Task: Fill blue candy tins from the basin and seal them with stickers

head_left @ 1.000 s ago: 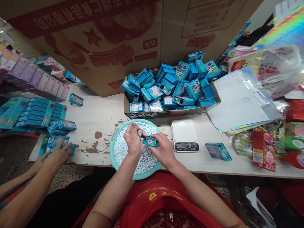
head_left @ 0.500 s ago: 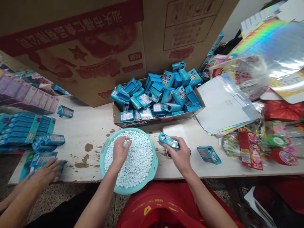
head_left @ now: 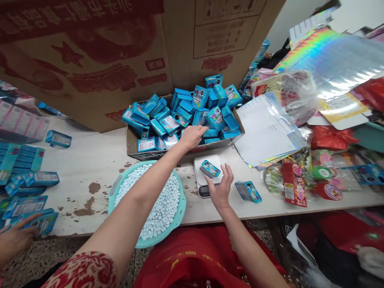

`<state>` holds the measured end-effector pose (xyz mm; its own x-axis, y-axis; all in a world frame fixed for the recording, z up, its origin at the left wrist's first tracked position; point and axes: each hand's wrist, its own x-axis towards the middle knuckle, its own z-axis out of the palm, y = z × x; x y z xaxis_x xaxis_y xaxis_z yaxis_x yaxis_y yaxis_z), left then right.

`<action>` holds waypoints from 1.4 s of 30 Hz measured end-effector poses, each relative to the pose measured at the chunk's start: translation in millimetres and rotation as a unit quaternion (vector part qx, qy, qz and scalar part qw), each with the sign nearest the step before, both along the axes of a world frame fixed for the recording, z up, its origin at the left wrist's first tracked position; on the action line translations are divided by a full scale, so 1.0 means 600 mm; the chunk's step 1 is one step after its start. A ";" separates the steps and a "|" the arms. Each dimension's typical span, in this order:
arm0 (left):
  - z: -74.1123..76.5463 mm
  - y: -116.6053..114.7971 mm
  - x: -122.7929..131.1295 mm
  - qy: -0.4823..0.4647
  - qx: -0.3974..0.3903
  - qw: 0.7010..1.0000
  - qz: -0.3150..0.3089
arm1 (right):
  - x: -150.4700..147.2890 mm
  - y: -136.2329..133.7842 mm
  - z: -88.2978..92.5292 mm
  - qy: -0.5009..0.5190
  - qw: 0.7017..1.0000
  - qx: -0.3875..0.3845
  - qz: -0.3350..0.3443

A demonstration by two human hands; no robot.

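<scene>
My left hand (head_left: 190,137) reaches over the front edge of a low cardboard tray (head_left: 132,147) heaped with small blue boxes (head_left: 168,123); its fingers curl down onto the pile. My right hand (head_left: 221,188) rests open beside a small white scale (head_left: 200,162). A blue box (head_left: 210,169) lies on the scale's plate, just off my fingertips. A teal basin (head_left: 180,212) full of pale blue tablets (head_left: 156,204) sits at the table's near edge, under my left forearm.
Another blue box (head_left: 248,191) lies right of the scale. A big brown carton (head_left: 120,60) stands behind the tray. Papers, holographic sheets (head_left: 330,60) and sweet packets (head_left: 294,182) crowd the right. Stacked blue boxes (head_left: 27,178) and another person's hand (head_left: 15,236) are at the left.
My right hand set the blue box on the scale and let go of it. My left hand left the basin of tablets and reached forward to the tray of boxes.
</scene>
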<state>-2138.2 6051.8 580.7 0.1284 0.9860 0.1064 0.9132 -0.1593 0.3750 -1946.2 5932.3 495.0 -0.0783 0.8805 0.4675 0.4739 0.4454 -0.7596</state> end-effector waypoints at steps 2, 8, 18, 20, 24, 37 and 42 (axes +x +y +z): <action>0.019 -0.036 0.001 -0.084 0.062 0.991 0.086 | -0.008 -0.024 0.034 -0.012 0.998 0.053 0.012; 0.097 -0.278 0.026 -0.386 0.015 0.873 0.298 | -0.070 -0.086 0.099 -0.036 0.981 0.113 0.155; -0.012 -0.464 -0.139 -0.106 0.017 0.889 0.444 | -0.111 -0.145 0.136 0.160 0.906 -0.234 0.313; -0.053 -0.470 -0.157 -0.043 -0.017 0.912 0.409 | -0.114 -0.156 0.136 0.180 0.874 -0.325 0.313; -0.100 -0.458 -0.132 -0.033 -0.066 0.917 0.392 | -0.106 -0.159 0.135 0.227 0.831 -0.415 0.292; -0.088 -0.417 -0.079 -0.366 -0.069 0.783 0.498 | -0.095 -0.153 0.138 0.173 0.868 -0.397 0.242; -0.030 -0.427 -0.077 -0.647 -0.043 0.594 0.476 | -0.101 -0.149 0.140 0.081 0.915 -0.307 0.248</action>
